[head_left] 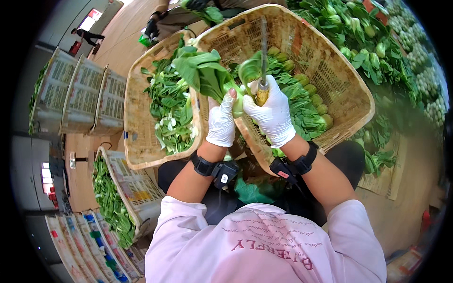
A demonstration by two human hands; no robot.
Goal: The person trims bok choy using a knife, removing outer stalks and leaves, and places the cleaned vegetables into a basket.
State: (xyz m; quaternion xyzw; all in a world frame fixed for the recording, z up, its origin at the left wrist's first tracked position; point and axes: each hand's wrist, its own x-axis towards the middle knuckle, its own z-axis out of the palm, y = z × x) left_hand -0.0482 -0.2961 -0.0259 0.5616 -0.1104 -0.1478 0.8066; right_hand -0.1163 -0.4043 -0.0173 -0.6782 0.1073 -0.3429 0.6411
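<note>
Two things are being held in the head view: over adjoining crates, a bok choy (203,75) is being pinched near its base by the left hand (221,123), and a knife (262,92) is being gripped by the right hand (272,113). Trimming is apparently being done; careful blade control is probably being called for next. Loose leaves (173,99) are being contained by the left crate (135,113), stacked heads (304,111) by the right crate (337,75).

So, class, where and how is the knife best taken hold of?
Best, I'd judge, by the knife's yellow handle, coming from the person's right and near side, as the right hand does: the thin blade extends away from the body.
</note>
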